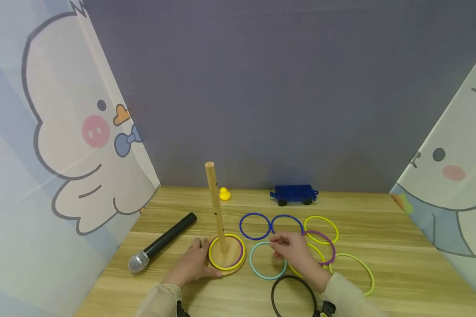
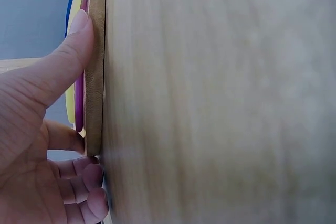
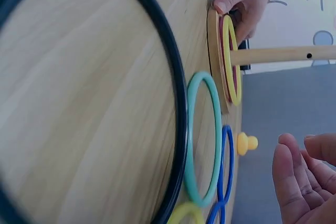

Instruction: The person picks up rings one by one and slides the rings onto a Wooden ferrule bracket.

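Note:
A wooden peg stand (image 1: 216,202) rises from a round base. A yellow ring (image 1: 244,253) lies around the peg on top of a purple ring (image 2: 79,103). My left hand (image 1: 194,262) grips the base's left edge, thumb at the near rim and fingers on the far side. To the right, my right hand (image 1: 295,251) is raised above the table with fingers loosely bent and nothing between them. In the head view it overlaps a mint green ring (image 1: 251,259). A black ring (image 3: 176,72) lies below that, close to the right wrist.
Two blue rings (image 1: 240,225), a yellow ring (image 1: 321,217), another purple ring (image 1: 334,251) and a lime ring (image 1: 372,281) lie to the right, some overlapping. A microphone (image 1: 164,240) rests at left. Farther back stand a yellow duck (image 1: 224,194) and a blue toy wagon (image 1: 295,193).

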Demonstrator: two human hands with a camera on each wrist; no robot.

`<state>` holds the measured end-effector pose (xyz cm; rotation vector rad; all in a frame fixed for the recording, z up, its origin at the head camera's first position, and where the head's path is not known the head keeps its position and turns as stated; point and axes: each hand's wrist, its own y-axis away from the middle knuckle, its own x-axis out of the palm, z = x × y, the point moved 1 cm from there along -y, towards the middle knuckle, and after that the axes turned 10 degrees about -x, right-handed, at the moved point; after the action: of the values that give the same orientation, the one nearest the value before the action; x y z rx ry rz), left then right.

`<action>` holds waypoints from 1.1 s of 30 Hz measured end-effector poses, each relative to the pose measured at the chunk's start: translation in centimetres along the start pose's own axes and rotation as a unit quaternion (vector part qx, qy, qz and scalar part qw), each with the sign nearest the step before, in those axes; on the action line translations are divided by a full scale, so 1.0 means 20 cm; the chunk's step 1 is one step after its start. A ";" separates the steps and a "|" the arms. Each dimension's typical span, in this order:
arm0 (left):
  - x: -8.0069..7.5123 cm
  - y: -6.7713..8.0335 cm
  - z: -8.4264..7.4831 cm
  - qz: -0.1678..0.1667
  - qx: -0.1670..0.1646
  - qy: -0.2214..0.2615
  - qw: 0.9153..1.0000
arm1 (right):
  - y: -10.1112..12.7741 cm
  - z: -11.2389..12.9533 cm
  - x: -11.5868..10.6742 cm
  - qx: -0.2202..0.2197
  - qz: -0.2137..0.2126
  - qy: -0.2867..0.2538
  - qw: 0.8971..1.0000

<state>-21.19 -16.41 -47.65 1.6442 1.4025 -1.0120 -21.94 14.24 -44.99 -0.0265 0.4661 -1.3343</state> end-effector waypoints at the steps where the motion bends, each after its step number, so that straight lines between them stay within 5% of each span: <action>1: 0.00 0.00 0.00 0.001 -0.001 0.001 1.000 | 0.01 0.00 -0.02 0.003 -0.001 -0.002 1.000; 22: -0.01 0.01 0.00 -0.003 -0.002 0.013 1.000 | 0.19 -0.10 -0.37 0.041 -0.044 0.009 0.998; 33: 0.00 0.01 0.02 0.002 -0.003 0.011 1.000 | 0.23 -0.18 -0.50 0.088 -0.094 0.089 0.988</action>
<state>-21.08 -16.67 -47.84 1.6580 1.4153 -0.9888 -20.45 25.56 -46.45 0.2007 0.5034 -1.5666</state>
